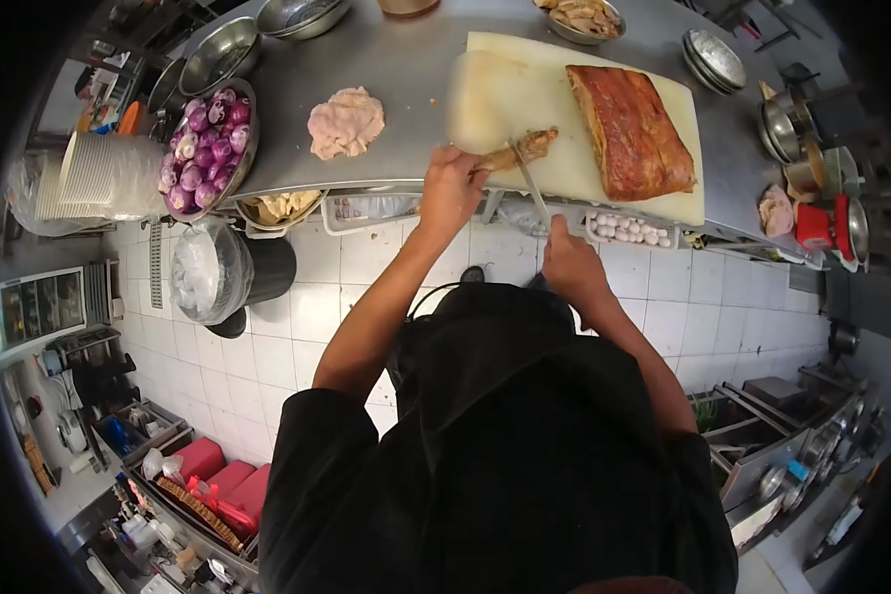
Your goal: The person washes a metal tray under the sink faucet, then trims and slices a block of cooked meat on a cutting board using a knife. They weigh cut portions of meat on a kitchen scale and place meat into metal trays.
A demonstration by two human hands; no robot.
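At the near-left edge of the cutting board, I view the left hand grasping one end of a browned strip of meat, whose free end points over the board; whether the strip rests there or is raised, I cannot tell. The right hand is clenched around the handle of a knife, its blade set across the strip. I judge the end grip to serve as an anchor, keeping the fingers clear of the edge. The roasted slab lies on the board's right part, presumably within reach yet out of the blade's path; a pale lump sits apart on the bare tabletop. Both forearms reach forward and converge before the torso, the left knuckles upward, the right fist lower and nearer the body.
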